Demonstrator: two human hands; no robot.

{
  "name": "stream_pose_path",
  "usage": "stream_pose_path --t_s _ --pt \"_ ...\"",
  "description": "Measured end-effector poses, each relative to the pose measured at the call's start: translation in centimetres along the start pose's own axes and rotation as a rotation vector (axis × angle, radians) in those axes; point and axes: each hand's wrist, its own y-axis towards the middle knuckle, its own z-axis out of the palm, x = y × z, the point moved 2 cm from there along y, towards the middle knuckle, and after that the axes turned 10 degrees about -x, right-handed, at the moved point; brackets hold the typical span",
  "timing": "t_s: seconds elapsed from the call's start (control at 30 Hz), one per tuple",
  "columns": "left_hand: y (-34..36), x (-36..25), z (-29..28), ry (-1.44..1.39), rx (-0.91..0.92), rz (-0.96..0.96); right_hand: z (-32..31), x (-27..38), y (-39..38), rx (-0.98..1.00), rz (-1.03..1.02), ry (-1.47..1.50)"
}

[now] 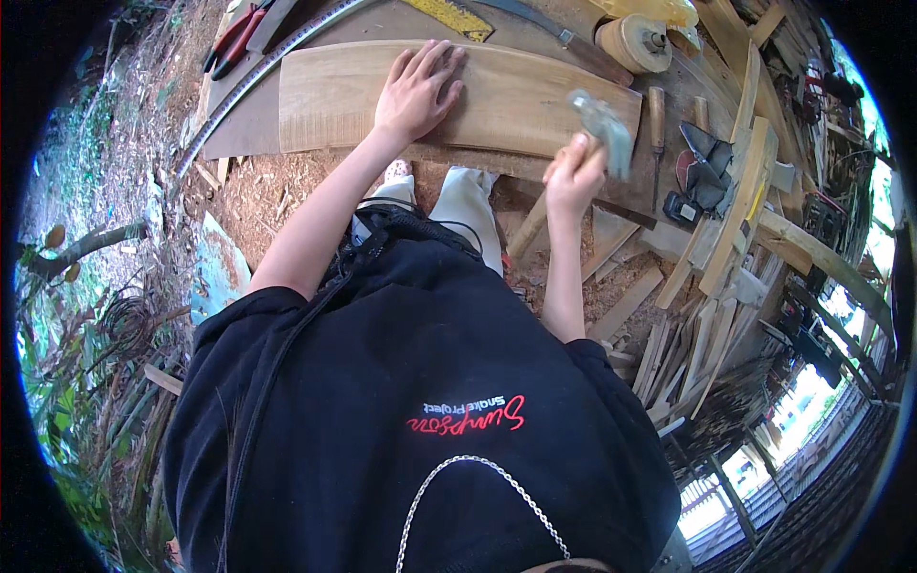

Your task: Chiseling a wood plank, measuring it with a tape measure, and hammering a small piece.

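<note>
The left hand [417, 91] lies flat, fingers spread, on a pale wooden board [344, 95] that rests across the workbench [239, 129]. The right hand [573, 177] is closed around the wooden handle of a hammer [604, 129], its blurred metal head raised above the board's right end, near a chisel [657, 116]

The left hand [417, 93] is lying flat on the wooden board [497, 100] that is resting across the workbench [244, 129], while the right hand [573, 177] is holding a hammer [605, 129] over the board's right end, pliers [232, 40] lying far left and a wooden disc [635, 43] lying behind.
</note>
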Motion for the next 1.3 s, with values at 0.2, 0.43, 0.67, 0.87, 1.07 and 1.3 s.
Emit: stream_pose_path --t_s 0.2,0.43,0.67,0.87,1.07,1.3 --pt "0.4 0.0 0.0 -0.006 -0.001 0.011 0.3 -3.6 -1.0 0.094 0.009 -0.364" --pt "0.2 -0.3 -0.1 -0.005 0.006 0.002 -0.9 2.6 -0.7 -0.037 0.226 0.108" --pt "0.3 -0.5 -0.2 -0.007 0.009 -0.011 -0.6 0.7 -0.1 -0.069 0.165 0.183" --pt "0.4 0.0 -0.1 -0.008 -0.003 -0.006 -1.2 0.2 1.9 0.147 0.106 -0.155" --pt "0.5 -0.5 -0.2 0.0 0.004 0.0 -0.5 0.5 1.3 0.047 -0.102 -0.242" --pt "0.5 -0.2 -0.2 -0.005 0.01 -0.009 -0.2 1.8 1.1 0.004 -0.099 0.01"
